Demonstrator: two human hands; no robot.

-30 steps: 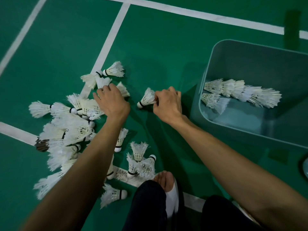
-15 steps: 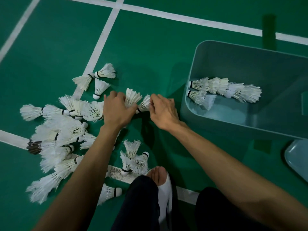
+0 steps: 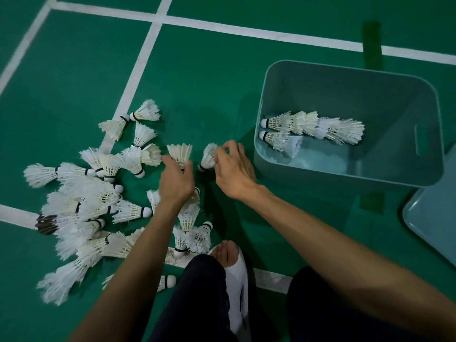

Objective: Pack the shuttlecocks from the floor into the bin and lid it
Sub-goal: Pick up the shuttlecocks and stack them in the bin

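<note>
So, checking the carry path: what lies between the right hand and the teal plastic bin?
Nothing: the head view shows only bare green floor between right hand and bin.

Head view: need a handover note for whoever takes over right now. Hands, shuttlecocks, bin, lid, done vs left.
Left hand grips the first shuttlecock at its lower end, feathers up.
Right hand pinches the feathers of the second shuttlecock, close beside the first.
Bin stands open on the right, with two nested rows lying on its bottom.
Lid lies on the floor right of the bin.
Done: those two rows packed.
Left: pack the two held ones and the floor pile, then lid the bin.
</note>
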